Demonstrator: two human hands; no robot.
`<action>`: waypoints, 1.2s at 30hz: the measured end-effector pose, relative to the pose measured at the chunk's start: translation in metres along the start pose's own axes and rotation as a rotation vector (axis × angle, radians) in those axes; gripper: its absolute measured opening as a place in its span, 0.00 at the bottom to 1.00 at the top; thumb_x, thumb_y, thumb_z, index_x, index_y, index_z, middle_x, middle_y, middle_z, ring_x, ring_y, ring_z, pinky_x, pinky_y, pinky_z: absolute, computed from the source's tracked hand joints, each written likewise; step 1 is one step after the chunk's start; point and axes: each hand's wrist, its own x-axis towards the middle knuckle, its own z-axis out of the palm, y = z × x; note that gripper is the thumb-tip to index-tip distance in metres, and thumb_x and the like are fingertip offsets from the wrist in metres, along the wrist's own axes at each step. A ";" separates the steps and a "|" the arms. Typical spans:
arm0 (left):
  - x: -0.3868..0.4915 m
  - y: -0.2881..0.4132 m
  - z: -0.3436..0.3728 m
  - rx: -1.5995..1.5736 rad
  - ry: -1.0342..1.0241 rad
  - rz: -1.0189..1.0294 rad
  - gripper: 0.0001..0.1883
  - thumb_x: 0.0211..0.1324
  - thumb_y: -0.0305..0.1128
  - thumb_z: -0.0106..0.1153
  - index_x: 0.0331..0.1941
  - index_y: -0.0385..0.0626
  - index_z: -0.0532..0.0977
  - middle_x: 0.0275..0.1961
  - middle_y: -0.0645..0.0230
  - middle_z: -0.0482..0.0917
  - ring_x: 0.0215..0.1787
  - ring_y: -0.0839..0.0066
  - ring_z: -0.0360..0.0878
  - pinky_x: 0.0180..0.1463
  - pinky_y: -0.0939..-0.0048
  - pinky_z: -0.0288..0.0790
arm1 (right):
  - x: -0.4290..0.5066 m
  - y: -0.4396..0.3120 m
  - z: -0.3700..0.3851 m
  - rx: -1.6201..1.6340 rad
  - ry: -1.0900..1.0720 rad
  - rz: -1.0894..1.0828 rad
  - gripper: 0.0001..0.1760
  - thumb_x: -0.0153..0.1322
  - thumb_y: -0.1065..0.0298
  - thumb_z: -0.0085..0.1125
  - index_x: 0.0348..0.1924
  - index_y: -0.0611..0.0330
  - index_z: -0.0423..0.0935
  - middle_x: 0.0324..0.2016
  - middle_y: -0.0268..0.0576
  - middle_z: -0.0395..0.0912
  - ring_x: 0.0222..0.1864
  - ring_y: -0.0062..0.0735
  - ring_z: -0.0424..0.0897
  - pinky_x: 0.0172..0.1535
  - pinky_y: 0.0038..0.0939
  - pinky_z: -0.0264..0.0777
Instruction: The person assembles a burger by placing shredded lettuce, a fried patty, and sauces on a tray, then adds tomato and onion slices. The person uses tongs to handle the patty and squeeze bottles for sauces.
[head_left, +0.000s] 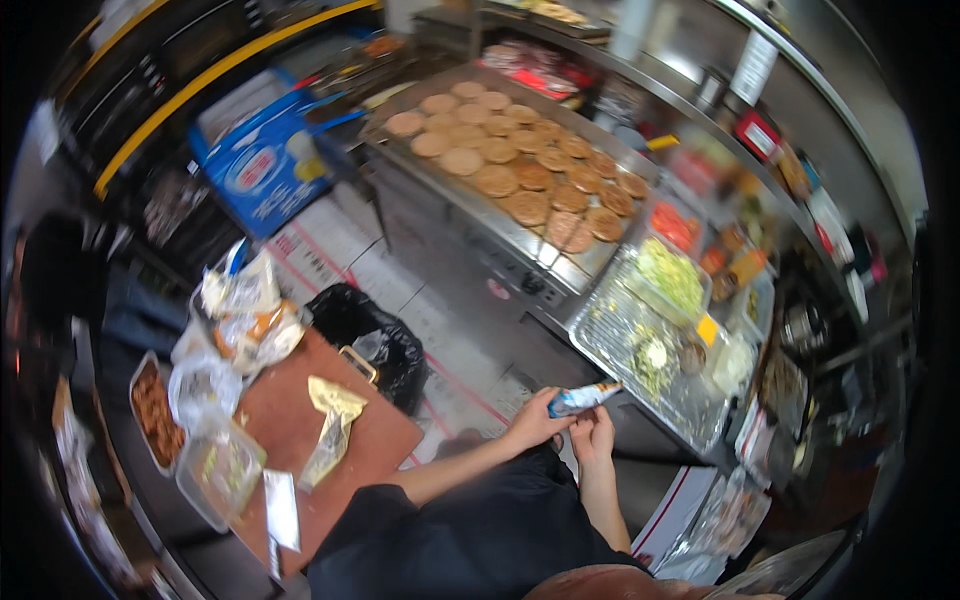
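Note:
Held low in front of my body is a blue and white packet (583, 399) with an orange-brown tip that points right. My left hand (534, 418) grips its blue end. Below and beside it, my right hand (592, 436) has its fingers against the packet's underside. The packet's tip reaches close to the near edge of a metal tray (609, 341), which holds shredded scraps. On that tray stands a clear tub of shredded lettuce (670, 277), with a tub of red sliced tomatoes (676, 225) behind it.
A griddle (450, 191) bears many round patties (496, 180). At left, a brown cutting board (360, 480) holds a cleaver (281, 510) and crumpled yellowish wrapping (334, 427). A black bin bag (401, 367) stands on the floor beyond it, near a blue box (259, 176).

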 end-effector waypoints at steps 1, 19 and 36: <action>0.000 0.003 0.000 0.016 0.003 0.027 0.23 0.45 0.33 0.67 0.47 0.39 0.73 0.43 0.57 0.78 0.46 0.63 0.77 0.49 0.67 0.70 | 0.000 -0.001 0.003 0.003 0.026 0.017 0.13 0.73 0.66 0.44 0.48 0.62 0.70 0.46 0.43 0.75 0.50 0.37 0.73 0.56 0.39 0.66; -0.011 0.024 -0.020 0.076 0.156 0.082 0.19 0.46 0.32 0.63 0.45 0.45 0.73 0.43 0.59 0.77 0.46 0.56 0.76 0.47 0.61 0.70 | 0.008 -0.010 0.031 -0.162 -0.038 0.184 0.16 0.74 0.62 0.37 0.45 0.58 0.73 0.45 0.41 0.77 0.48 0.34 0.75 0.54 0.36 0.68; -0.013 0.006 -0.018 0.085 0.231 0.093 0.22 0.43 0.32 0.64 0.45 0.37 0.73 0.43 0.55 0.79 0.46 0.54 0.77 0.48 0.62 0.71 | 0.002 -0.006 0.006 -0.050 -0.122 0.176 0.12 0.71 0.68 0.43 0.42 0.63 0.72 0.43 0.41 0.77 0.47 0.33 0.75 0.54 0.35 0.68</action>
